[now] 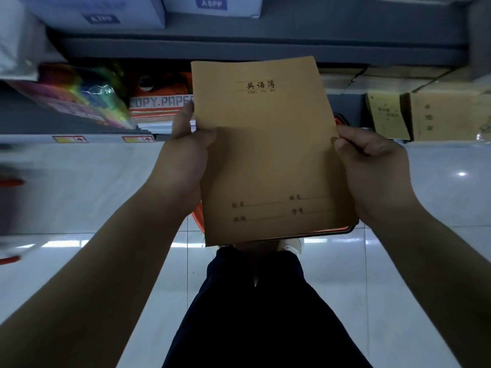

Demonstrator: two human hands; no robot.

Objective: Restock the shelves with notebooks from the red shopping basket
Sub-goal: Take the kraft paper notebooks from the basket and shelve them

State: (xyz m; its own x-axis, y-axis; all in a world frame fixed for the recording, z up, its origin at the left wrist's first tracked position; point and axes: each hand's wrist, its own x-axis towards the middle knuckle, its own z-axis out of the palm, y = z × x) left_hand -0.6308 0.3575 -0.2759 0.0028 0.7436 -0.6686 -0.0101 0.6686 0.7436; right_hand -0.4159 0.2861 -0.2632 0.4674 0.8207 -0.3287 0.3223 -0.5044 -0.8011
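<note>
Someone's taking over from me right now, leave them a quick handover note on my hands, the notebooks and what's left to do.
Left hand: grips the left edge of the brown notebook, thumb on the cover.
Right hand: pinches the right edge of the same notebook.
Things: the notebook is held up in front of the shelves, cover facing the camera. The red shopping basket sits mostly hidden behind it, only slivers of red rim showing. More brown notebooks stand on the low shelf to the right.
Done: one notebook is in hand.
Left: shelve it, likely beside those brown ones; basket contents cannot be seen.
</note>
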